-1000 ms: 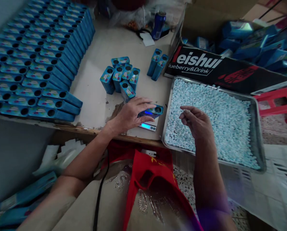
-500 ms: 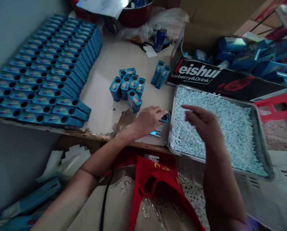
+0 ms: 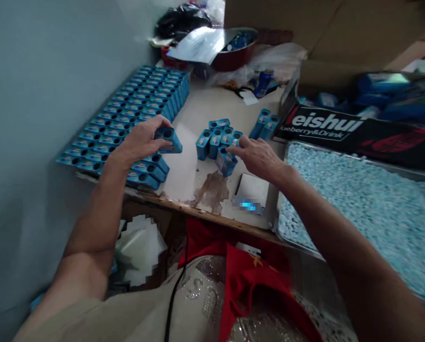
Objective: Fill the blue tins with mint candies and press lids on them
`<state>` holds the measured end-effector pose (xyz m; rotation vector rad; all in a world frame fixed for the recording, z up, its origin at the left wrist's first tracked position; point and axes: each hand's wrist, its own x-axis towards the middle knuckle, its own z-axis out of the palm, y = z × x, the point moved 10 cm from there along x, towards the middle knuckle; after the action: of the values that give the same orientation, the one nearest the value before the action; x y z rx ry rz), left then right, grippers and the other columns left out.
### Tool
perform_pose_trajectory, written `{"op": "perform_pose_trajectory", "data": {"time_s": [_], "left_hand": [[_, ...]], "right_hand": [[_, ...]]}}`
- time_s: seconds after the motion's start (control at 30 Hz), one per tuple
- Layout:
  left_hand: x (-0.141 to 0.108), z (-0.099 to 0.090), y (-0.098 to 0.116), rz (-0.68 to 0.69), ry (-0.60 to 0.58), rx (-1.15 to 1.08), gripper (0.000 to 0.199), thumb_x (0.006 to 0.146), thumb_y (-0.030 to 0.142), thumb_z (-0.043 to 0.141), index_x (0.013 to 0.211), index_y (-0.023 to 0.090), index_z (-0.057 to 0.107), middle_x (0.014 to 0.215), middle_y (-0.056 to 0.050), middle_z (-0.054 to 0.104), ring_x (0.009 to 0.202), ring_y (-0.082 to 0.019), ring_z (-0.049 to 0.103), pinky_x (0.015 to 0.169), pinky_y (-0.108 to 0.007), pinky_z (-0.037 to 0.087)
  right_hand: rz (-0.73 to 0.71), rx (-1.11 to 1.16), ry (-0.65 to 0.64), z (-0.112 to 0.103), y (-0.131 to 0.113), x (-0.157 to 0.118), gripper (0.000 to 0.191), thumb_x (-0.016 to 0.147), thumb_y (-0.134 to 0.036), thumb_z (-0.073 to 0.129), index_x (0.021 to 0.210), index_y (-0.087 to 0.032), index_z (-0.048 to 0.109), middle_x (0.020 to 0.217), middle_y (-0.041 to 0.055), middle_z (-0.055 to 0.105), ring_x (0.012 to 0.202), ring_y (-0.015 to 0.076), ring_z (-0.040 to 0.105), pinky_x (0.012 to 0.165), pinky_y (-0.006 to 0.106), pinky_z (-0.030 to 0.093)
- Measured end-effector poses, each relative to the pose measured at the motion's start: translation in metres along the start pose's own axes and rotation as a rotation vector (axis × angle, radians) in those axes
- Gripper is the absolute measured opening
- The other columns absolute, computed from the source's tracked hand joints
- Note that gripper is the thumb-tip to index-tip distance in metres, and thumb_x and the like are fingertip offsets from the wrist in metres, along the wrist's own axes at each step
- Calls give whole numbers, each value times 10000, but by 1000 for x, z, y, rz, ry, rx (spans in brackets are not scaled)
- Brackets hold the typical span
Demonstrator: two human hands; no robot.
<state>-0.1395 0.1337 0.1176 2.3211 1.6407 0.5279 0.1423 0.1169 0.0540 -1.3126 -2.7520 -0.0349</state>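
Observation:
My left hand [image 3: 139, 140] is closed round a small blue box [image 3: 173, 145] with a dark round hole in its top, at the front right of the packed rows of like boxes [image 3: 127, 107]. My right hand [image 3: 260, 156] is at the loose cluster in the middle of the table, its fingertips on the top of the nearest box [image 3: 226, 164], which tilts slightly. Part of the grip is hidden by the hand itself. Just below sits a small digital scale [image 3: 253, 185] with a lit blue display and nothing on its plate.
To the right, a metal tray [image 3: 278, 223] holds many pale blue pellets [image 3: 362, 199]. Behind it stands a black-sided carton [image 3: 326, 123] with more blue packs. Two boxes [image 3: 260, 123] stand near its corner. A blue can [image 3: 264, 83] and a red basin [image 3: 233, 59] are farther back.
My left hand has carried a box from the scale leftward to the rows. My right hand has moved from above the tray to the loose cluster. The view has shifted left.

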Motion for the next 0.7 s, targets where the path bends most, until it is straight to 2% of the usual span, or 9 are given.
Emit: {"op": "perform_pose_trajectory", "data": {"time_s": [0.07, 0.13, 0.2, 0.27, 0.37, 0.43, 0.5, 0.6, 0.7], "left_hand": [[0, 11, -30, -27, -133, 3, 414, 961, 367, 737, 1336, 195, 698, 1268, -69, 759, 1096, -230, 685, 1042, -356, 542], [-5, 24, -49, -27, -253, -21, 441, 910, 371, 700, 1323, 219, 729, 1278, -68, 772, 1070, -245, 706, 998, -349, 558], [-11, 34, -59, -17, -329, -30, 439, 913, 411, 644, 1300, 237, 759, 1278, -64, 783, 1066, -249, 718, 991, -347, 564], [-16, 42, -59, 12, -350, 8, 456, 942, 480, 610, 1300, 250, 774, 1298, -77, 785, 1138, -277, 722, 1044, -371, 561], [-25, 56, -48, 59, -292, 141, 564, 971, 591, 640, 1389, 227, 742, 1412, -142, 742, 1346, -367, 664, 1215, -503, 493], [-33, 63, -42, 47, -186, 223, 642, 974, 611, 689, 1478, 214, 681, 1562, -177, 654, 1504, -441, 550, 1307, -641, 380], [-42, 68, -39, 3, -58, 252, 638, 1009, 541, 688, 1557, 223, 612, 1723, -171, 515, 1639, -495, 382, 1341, -755, 254], [-53, 76, -42, -43, 43, 207, 580, 1051, 378, 618, 1613, 240, 572, 1825, -133, 386, 1703, -533, 247, 1340, -816, 179], [-52, 79, -49, -60, 61, 162, 578, 1018, 299, 632, 1595, 278, 609, 1804, -98, 430, 1701, -532, 261, 1344, -821, 176]], "right_hand": [[-121, -124, -110, 5, -12, 23, 507, 1035, -37, 492, 1362, -260, 808, 1250, 166, 711, 1038, 285, 673, 863, 396, 408], [-202, -187, -159, 7, -19, 33, 412, 1040, -61, 524, 1231, -230, 846, 1244, 167, 726, 1061, 291, 674, 869, 399, 387], [-237, -197, -177, 5, -24, 35, 298, 1034, -106, 595, 1113, -214, 860, 1225, 158, 748, 1088, 302, 680, 878, 402, 381], [-236, -159, -215, 2, -28, 30, 188, 1025, -168, 677, 1016, -213, 859, 1158, 136, 776, 1102, 312, 695, 890, 404, 391], [-140, -96, -276, -5, -26, 13, 161, 1051, -260, 712, 975, -202, 842, 1090, 120, 800, 1101, 308, 721, 892, 403, 405], [-12, -81, -286, -14, -16, -6, 199, 1079, -310, 692, 1014, -185, 833, 1098, 129, 806, 1082, 306, 736, 867, 399, 405], [133, -70, -277, -23, -2, -32, 223, 1090, -332, 676, 1033, -176, 825, 1090, 137, 810, 1059, 312, 748, 846, 397, 403], [321, -46, -273, -27, 16, -76, 212, 1084, -305, 664, 1006, -183, 819, 1061, 138, 813, 1040, 324, 761, 837, 400, 409], [408, 5, -264, -18, 20, -106, 215, 1073, -271, 656, 949, -189, 811, 1040, 145, 816, 1034, 338, 772, 836, 405, 421]]}}
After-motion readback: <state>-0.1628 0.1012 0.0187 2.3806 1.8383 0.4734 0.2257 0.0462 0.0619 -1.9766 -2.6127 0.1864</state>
